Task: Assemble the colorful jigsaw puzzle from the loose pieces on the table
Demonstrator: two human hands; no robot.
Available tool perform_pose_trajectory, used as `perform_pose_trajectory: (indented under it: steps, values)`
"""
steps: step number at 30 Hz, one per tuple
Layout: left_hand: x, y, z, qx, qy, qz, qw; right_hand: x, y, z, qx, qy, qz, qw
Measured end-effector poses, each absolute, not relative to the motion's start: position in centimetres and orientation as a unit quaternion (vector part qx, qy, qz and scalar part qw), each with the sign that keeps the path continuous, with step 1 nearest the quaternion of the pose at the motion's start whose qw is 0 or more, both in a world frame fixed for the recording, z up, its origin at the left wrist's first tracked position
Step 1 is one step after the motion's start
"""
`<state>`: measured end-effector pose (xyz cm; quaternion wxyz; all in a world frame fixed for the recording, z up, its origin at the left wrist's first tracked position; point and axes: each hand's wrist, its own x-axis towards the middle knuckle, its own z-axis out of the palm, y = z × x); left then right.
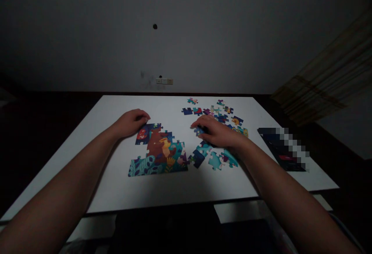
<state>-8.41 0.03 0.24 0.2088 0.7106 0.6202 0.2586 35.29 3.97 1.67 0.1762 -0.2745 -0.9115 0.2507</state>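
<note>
On the desk (122,184), the assembled puzzle section (158,151) lies left of centre; loose pieces (221,116) lie to its right and behind it.

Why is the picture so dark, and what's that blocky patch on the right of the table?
Head view: the room is dim, so only the white table looks bright and the wall goes almost black; the joined puzzle by the left hand shows its colours; the blocky patch is pixel blur over a dark flat sheet, hiding its print; the wide lens splays the table's edges.
</note>
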Motion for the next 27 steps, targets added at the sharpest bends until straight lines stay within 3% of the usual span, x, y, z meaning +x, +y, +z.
perform_pose_trajectory:
  steps: [11, 21, 27]
  values:
    - [-8.1, -0.2, 0.4, 0.714, 0.619, 0.255, 0.205, 38.2, 4.4, 2.1, -0.365, -0.867, 0.287, 0.181]
    - [-8.0, -0.2, 0.5, 0.721, 0.614, 0.25, 0.203, 37.5, 5.4, 1.4, -0.41, -0.75, 0.412, 0.316]
    - [-8.3, 0.0, 0.1, 0.717, 0.617, 0.254, 0.202, 37.4, 5.7, 1.2, -0.393, -0.735, 0.452, 0.318]
